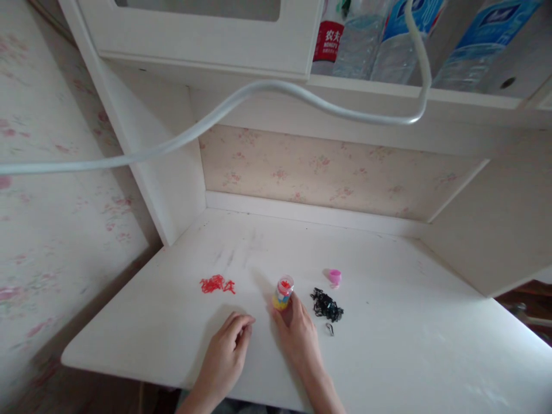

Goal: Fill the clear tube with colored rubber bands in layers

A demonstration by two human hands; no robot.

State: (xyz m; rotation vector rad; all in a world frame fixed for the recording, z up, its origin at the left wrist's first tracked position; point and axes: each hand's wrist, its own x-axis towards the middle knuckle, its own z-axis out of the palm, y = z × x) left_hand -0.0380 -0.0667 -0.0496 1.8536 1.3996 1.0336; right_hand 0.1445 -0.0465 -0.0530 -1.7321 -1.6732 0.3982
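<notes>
My right hand is wrapped round a small clear jar that stands on the white desk. Red bits show near the jar's open mouth, with yellow and blue lower down. My left hand rests to the left of it, fingers curled and pressed together; whatever may be in them is hidden. Beyond that hand lies a loose pile of red rubber bands. A heap of black rubber bands lies right of the jar, with a small dark loop just in front. A pink cup-shaped cap sits behind the black heap.
The white desk has a raised back edge and side panels. A white cable crosses the upper view. Above, a shelf holds several plastic bottles. Flowered wallpaper covers the wall at left.
</notes>
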